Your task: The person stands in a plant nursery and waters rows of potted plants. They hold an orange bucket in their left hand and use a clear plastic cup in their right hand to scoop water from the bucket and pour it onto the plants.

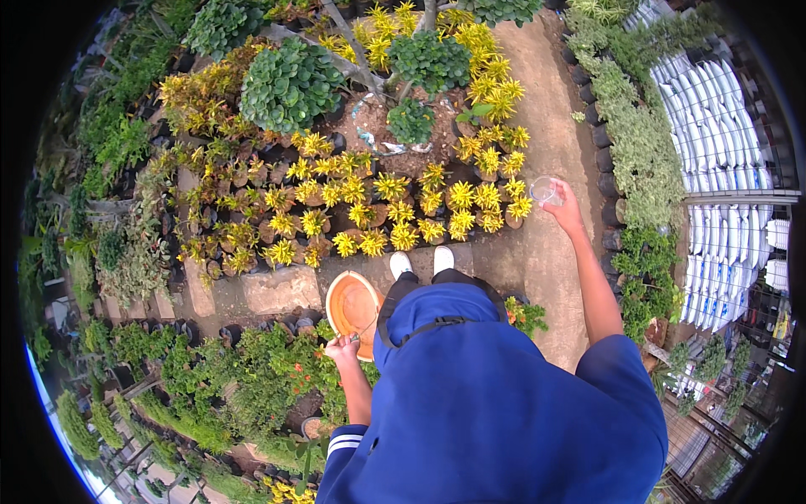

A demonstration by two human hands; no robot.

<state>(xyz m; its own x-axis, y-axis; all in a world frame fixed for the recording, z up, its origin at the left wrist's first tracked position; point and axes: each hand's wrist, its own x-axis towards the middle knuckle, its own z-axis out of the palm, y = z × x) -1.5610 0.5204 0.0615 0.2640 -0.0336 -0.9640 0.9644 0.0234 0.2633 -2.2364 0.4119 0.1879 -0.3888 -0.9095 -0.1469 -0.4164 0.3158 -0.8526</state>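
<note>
My left hand [343,348] is closed around the grip of a wire handle on an orange plastic bucket [337,309]. The bucket hangs beside my left leg, its far side partly hidden by my clothing. Out to the right, my right hand [563,205] holds a clear plastic cup [542,188] by its side, above the path. The cup looks see-through, and I cannot tell whether it has liquid in it. In front of my white shoes [444,259] stand rows of small yellow-leaved potted plants [403,234] in dark bags.
A tree [371,79] with round leafy clumps rises from the bed ahead. An earthen path [548,113] runs along the right. Beyond it come bagged shrubs [636,151] and stacked white sacks [718,120] behind a wire mesh. Flowering shrubs [277,359] crowd the left behind the bucket.
</note>
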